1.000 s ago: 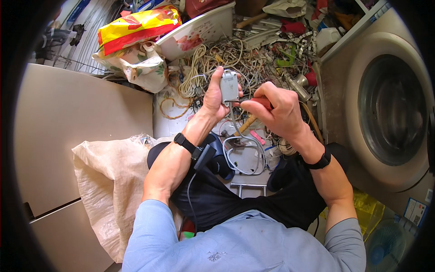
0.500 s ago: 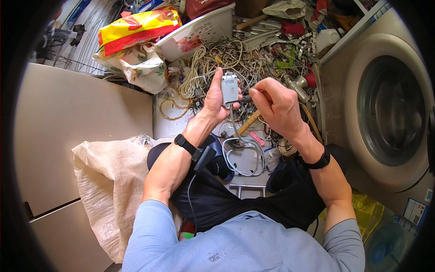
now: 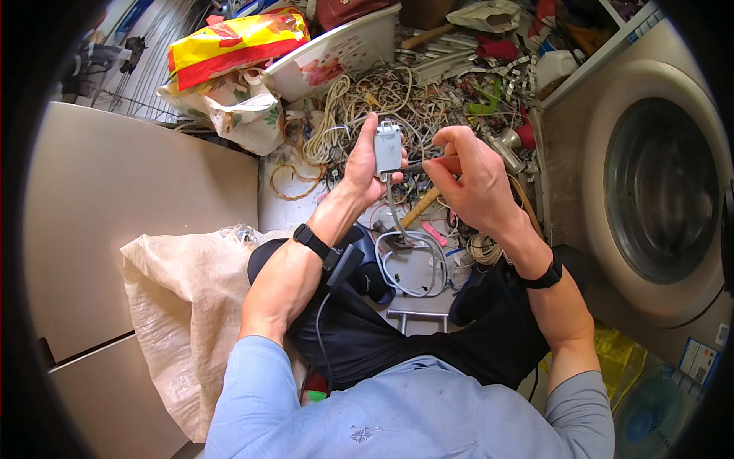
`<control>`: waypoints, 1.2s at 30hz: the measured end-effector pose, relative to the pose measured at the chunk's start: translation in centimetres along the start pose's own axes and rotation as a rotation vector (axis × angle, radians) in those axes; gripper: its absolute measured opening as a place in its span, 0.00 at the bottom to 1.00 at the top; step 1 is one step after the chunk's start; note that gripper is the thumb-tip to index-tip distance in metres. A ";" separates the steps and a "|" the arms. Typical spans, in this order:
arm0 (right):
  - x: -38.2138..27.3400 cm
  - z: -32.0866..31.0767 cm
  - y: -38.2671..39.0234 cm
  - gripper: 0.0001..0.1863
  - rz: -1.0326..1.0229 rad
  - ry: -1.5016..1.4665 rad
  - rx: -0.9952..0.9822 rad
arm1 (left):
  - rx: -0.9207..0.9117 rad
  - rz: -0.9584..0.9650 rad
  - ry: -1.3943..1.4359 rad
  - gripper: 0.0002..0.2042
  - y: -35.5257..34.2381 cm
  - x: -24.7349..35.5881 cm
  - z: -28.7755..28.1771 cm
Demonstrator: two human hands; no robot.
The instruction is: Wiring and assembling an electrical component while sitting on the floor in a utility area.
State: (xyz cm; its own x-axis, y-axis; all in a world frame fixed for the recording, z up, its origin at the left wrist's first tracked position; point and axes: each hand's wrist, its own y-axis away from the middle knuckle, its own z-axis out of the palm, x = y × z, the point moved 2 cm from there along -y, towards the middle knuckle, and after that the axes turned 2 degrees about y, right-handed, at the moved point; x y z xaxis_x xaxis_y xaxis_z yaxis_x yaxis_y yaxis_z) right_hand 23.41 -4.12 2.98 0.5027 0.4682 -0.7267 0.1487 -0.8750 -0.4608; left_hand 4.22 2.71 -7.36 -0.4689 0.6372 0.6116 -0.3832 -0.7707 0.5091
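My left hand (image 3: pixel 365 162) grips a small pale grey plastic box (image 3: pixel 388 147), thumb along its left side and fingertips round its right edge. A grey cable (image 3: pixel 392 200) runs from the lower end of the box to a loose coil (image 3: pixel 417 268) near my feet. My right hand (image 3: pixel 475 174) pinches a screwdriver (image 3: pixel 414 168) with a dark front part and a reddish handle mostly hidden in the palm. Its tip meets the lower end of the box; whether it sits on a screw or in a seam is too small to tell.
Beyond my hands lies a heap of tangled cables (image 3: pixel 367 99) and metal scraps. A hammer's wooden handle (image 3: pixel 420 208) lies below the right hand. A washing machine (image 3: pixel 589 183) stands at right, a pale woven sack (image 3: pixel 180 306) at left, and a white tub (image 3: pixel 336 57) behind.
My right hand's fingers have loosened and lifted, showing more of the reddish handle. The box and my left hand have hardly moved.
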 end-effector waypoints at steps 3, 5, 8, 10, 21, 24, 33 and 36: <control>0.7 0.7 0.2 0.10 -0.003 -0.223 0.003 | -0.009 -0.009 0.024 0.34 -0.1 0.1 0.1; 1.5 0.4 0.2 0.12 0.037 -0.135 -0.042 | 0.000 0.003 0.018 0.34 0.0 -0.1 0.2; 1.9 0.4 0.1 0.14 0.018 -0.031 -0.048 | 0.027 0.005 0.004 0.34 0.0 -0.3 0.3; 1.4 0.3 0.2 0.15 -0.042 -0.016 -0.008 | 0.045 -0.003 -0.005 0.34 0.1 -0.3 0.4; 1.2 0.3 0.1 0.21 0.070 -0.035 -0.003 | 0.027 0.004 -0.021 0.34 -0.1 -0.2 0.1; -0.2 0.4 0.1 0.17 0.004 -0.153 0.049 | 0.038 -0.019 -0.022 0.34 0.0 -0.2 0.2; 1.0 0.8 0.3 0.15 0.072 -0.164 0.037 | 0.051 0.052 -0.023 0.33 -0.1 0.0 -0.2; 1.0 0.8 0.5 0.15 0.030 -0.320 0.076 | 0.047 0.073 -0.031 0.33 0.0 0.0 -0.2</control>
State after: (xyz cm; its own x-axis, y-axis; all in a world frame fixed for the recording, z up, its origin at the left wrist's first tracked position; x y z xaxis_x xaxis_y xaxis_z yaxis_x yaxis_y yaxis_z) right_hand 23.28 -3.96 1.57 0.2110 0.4682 -0.8580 0.0678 -0.8827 -0.4650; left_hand 4.01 2.66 -7.50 -0.4690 0.5801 0.6660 -0.3114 -0.8142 0.4900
